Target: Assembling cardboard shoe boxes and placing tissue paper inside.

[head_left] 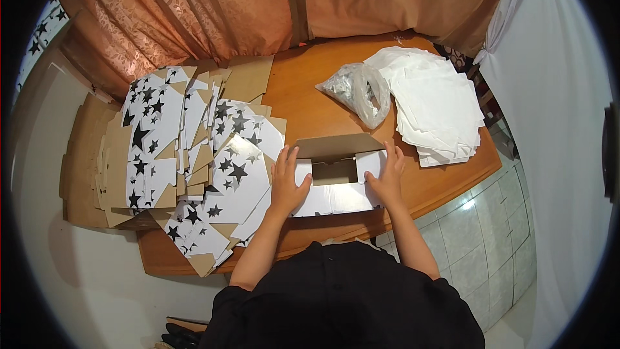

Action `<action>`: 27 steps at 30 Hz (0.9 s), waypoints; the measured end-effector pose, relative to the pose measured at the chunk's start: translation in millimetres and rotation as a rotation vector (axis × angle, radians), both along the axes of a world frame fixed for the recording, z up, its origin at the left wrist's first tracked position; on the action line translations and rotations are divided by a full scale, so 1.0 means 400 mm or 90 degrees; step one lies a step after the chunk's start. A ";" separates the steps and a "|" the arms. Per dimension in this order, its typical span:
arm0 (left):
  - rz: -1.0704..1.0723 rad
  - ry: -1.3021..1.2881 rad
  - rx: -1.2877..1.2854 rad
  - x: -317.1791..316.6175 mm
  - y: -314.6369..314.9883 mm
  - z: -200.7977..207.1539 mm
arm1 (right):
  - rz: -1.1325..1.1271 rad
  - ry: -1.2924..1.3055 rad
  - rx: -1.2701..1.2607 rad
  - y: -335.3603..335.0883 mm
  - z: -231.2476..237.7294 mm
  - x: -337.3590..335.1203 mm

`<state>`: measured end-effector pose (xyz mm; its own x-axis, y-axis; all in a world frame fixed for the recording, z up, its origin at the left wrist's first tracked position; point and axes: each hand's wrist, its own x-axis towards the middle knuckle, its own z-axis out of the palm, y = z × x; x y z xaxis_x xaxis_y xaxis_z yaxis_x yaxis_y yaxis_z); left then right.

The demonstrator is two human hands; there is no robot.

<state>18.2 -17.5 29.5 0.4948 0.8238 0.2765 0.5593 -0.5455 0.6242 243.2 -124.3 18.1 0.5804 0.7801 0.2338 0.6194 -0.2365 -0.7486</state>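
Flat stack: star-printed box blanks (194, 155), white with black stars and brown backs, fan out far left on your table (310, 84).
Left hand (287, 184): pressed flat on the box's left flap, fingers spread.
Box (336, 181): half-folded, white outside, at the near table edge; keep both side flaps square as you press.
Right hand (386, 178): flat on the right flap, apart from the left.
Bag (358, 90): clear plastic, behind.
White sheets (433, 106): stacked far right.

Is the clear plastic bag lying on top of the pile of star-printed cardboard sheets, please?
No, the clear plastic bag lies on the bare wooden table beside the stack of white sheets, away from the star-printed sheets.
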 end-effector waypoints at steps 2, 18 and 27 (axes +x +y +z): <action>0.000 -0.051 -0.011 -0.010 0.002 -0.013 | -0.005 -0.028 -0.037 0.009 0.015 -0.013; -0.036 -0.008 -0.009 -0.066 0.024 -0.079 | 0.094 -0.122 -0.145 -0.004 0.006 -0.021; 0.109 0.109 0.097 -0.030 0.014 -0.051 | 0.004 -0.196 -0.196 0.021 0.025 -0.048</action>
<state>6.4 -12.1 9.2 0.4023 0.8548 0.3279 0.7416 -0.5142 0.4308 223.8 -115.9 28.1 0.5153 0.8437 0.1506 0.8048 -0.4159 -0.4234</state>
